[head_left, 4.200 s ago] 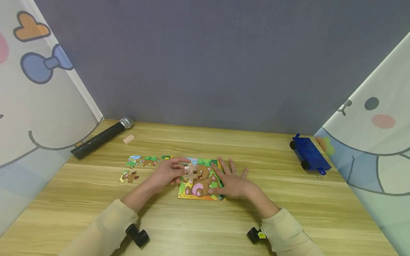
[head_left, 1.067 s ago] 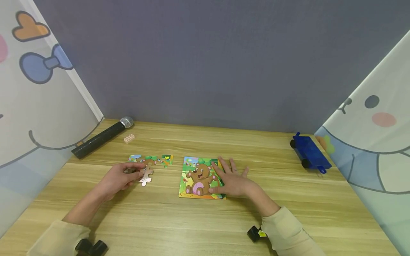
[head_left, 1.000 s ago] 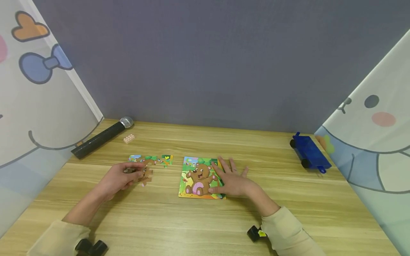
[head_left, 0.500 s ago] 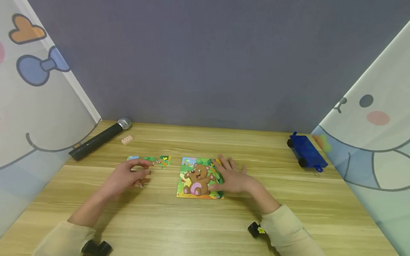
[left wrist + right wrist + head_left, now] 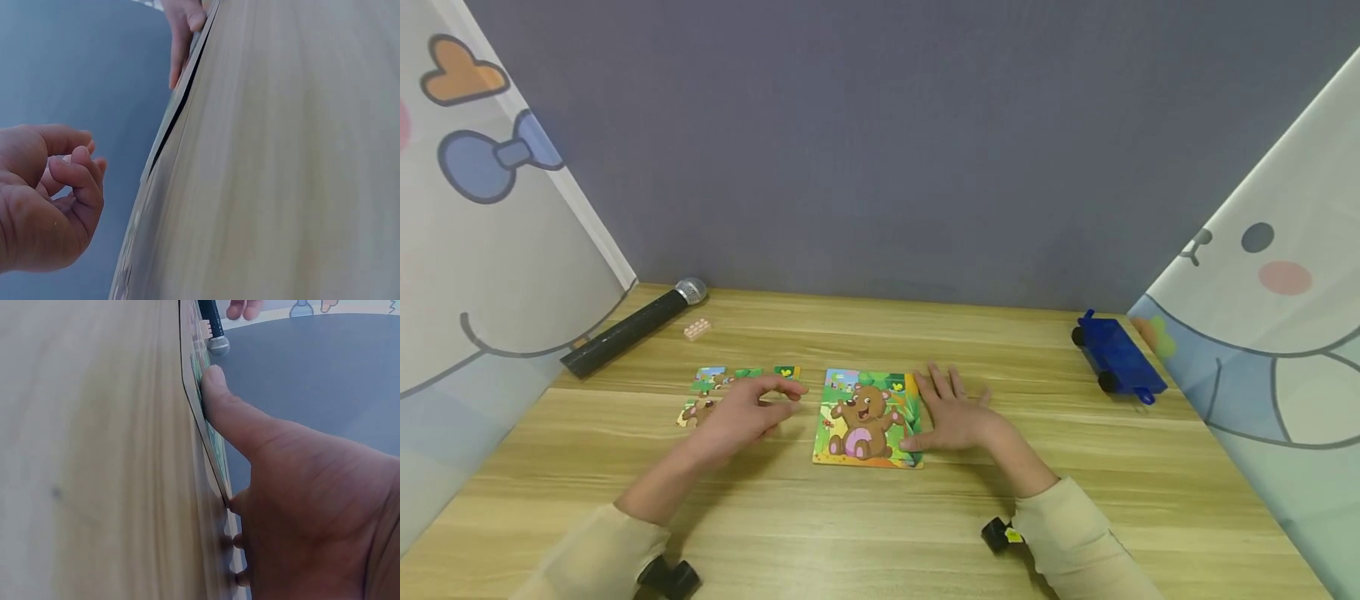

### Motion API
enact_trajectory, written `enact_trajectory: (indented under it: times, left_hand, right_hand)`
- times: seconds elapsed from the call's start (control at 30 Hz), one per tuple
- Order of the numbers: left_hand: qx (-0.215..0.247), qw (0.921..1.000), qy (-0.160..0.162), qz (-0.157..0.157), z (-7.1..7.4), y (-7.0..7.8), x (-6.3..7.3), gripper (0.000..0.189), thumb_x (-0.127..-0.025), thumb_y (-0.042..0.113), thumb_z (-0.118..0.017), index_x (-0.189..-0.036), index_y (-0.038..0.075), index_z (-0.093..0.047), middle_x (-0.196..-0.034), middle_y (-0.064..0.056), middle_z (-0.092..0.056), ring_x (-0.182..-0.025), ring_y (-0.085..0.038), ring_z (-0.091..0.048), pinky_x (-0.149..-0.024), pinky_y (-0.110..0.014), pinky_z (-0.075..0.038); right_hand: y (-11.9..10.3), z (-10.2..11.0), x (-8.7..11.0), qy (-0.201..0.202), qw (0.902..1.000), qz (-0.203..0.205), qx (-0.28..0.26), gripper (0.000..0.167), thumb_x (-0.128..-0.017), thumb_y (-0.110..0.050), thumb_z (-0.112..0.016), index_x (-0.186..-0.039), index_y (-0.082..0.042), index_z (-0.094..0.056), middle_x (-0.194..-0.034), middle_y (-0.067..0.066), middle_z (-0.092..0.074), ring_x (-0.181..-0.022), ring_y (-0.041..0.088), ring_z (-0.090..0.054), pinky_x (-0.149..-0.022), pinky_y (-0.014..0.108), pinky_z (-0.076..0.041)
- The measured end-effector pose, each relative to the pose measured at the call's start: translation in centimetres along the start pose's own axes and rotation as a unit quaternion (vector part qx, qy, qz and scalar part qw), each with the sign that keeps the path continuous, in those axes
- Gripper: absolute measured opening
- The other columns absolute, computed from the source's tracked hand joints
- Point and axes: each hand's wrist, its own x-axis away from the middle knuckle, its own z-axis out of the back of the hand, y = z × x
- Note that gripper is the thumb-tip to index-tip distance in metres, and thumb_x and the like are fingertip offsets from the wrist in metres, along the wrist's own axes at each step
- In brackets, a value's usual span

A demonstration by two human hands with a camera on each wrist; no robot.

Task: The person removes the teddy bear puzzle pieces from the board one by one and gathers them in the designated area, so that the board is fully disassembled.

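Note:
A square bear jigsaw puzzle (image 5: 861,437) lies flat on the table, a smiling brown bear on its picture. My right hand (image 5: 958,421) is spread at its right edge, the thumb resting on the border; in the right wrist view this thumb (image 5: 215,378) lies along the board's top. My left hand (image 5: 741,417) hovers left of the puzzle, fingers loosely bent and holding nothing; the left wrist view shows the same hand (image 5: 56,194) empty. Loose jigsaw pieces lie around and behind it: one with a bear's head (image 5: 696,411), another with sky (image 5: 709,377). My left hand partly covers others.
On the wooden table (image 5: 880,533), a black microphone (image 5: 632,329) lies at the back left, with a small pink toy brick (image 5: 697,328) near it. A blue wheeled toy cart (image 5: 1118,357) stands at the far right. A grey panel (image 5: 880,150) rises behind the table.
My left hand held a jigsaw piece over the puzzle, carried it left among the loose pieces and let go. It has since moved right, empty. My right hand has slid slightly right.

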Motion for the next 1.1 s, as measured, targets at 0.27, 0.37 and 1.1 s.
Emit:
enact_trajectory:
  times: [0.27,0.37,1.1]
  left_hand:
    - [0.021,0.9988,-0.038,-0.021,-3.0,1.0,-1.4,0.028,-0.098,0.014,-0.067,-0.123,0.003,-0.066,-0.100,-0.013,-0.065,-0.049,-0.011,-0.035,-0.044,-0.023,-0.030]
    - [0.029,0.9978,-0.054,-0.026,-4.0,1.1,-2.0,0.027,-0.098,0.014,-0.067,-0.123,0.003,-0.067,-0.111,-0.015,-0.067,-0.048,-0.011,-0.035,-0.044,-0.023,-0.030]
    - [0.053,0.9909,-0.117,-0.040,-8.0,0.9,-4.9,0.030,-0.098,0.010,-0.065,-0.128,0.003,-0.064,-0.102,-0.012,-0.061,-0.053,-0.013,-0.050,-0.043,-0.024,-0.040]
  right_hand:
    - [0.2,-0.1,-0.1,-0.006,0.9999,-0.008,-0.005,0.119,-0.080,-0.075,-0.067,-0.164,-0.021,-0.003,-0.167,0.013,0.013,-0.149,0.044,0.015,-0.095,0.088,0.006]
    - [0.2,-0.1,-0.1,-0.007,0.9999,-0.010,-0.002,0.118,-0.080,-0.076,-0.067,-0.164,-0.022,-0.004,-0.167,0.013,0.013,-0.149,0.044,0.015,-0.095,0.088,0.005]
    - [-0.1,-0.2,-0.3,-0.008,0.9999,-0.015,-0.002,0.118,-0.080,-0.075,-0.068,-0.164,-0.019,-0.006,-0.167,0.016,0.012,-0.149,0.046,0.013,-0.095,0.088,0.003]
